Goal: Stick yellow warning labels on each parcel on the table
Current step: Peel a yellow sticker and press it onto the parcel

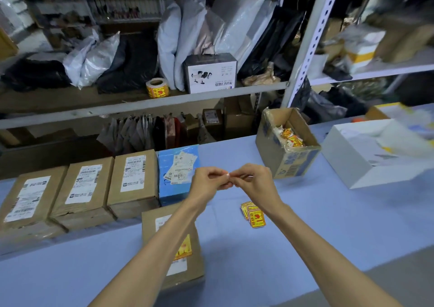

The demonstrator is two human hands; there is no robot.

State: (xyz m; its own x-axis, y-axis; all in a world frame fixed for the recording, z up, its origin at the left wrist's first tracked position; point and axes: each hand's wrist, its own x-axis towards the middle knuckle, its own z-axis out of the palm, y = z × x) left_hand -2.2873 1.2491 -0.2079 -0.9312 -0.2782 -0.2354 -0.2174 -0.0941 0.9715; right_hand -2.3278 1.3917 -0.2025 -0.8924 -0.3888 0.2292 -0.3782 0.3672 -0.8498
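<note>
Above the tabletop, approx. mid-frame, both grips are up and meeting fingertip to fingertip. Left grip and right grip are each curled tight, pinching the same pale slip from opposite ends. It's too small to tell if it's a label w/ backing or backing only, and no yellow side shows.

My read: this is the peel step, separating a sticker from its liner before it goes down.

Where things lie:
- Near brown parcel, under my left forearm, already carries a yellow label beside its white shipping slip.
- Row of three brown parcels at left, then the blue parcel touching the last one. I see shipping slips only, no yellow on any.
- Label stack lies loose on the tabletop just under my right wrist.
- Open carton further back on the right holds crumpled yellow-and-white scraps — prob. the waste bin.

Next move, as I judge it: get the sticker fully free w/o it folding on itself, drop the liner, then carry it left to an unlabelled parcel — the blue one is nearest. Lay it on bare surface clear of the barcodes and press it flat.
</note>
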